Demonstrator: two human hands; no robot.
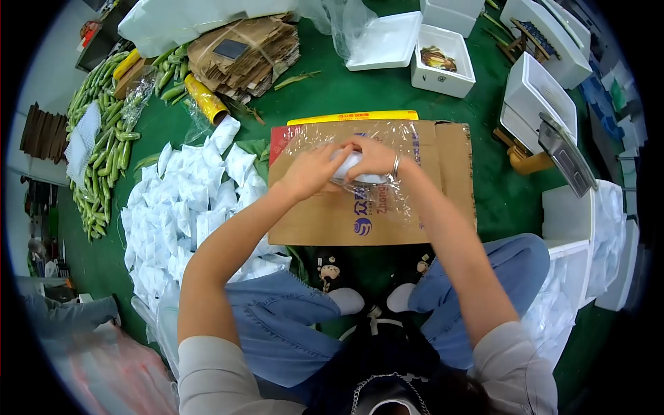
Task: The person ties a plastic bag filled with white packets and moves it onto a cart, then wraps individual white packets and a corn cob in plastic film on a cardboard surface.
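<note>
My left hand (312, 170) and my right hand (377, 158) meet over a flattened cardboard sheet or box (315, 214) in front of my knees. Between them is a small white packet (351, 166), partly covered by the fingers. Both hands are closed around it, the left at its left side and the right over its top and right. Clear plastic film (408, 138) lies crinkled on the cardboard, around and under the hands. A bracelet circles my right wrist. What the packet contains cannot be made out.
A heap of white packets (183, 204) lies at left. Behind are green corn ears (104, 162), a yellow roll (205, 99) and stacked cardboard (259, 52) with a phone. White foam boxes (443, 81) stand at the back and right. A yellow strip (353, 116) borders the cardboard's far edge.
</note>
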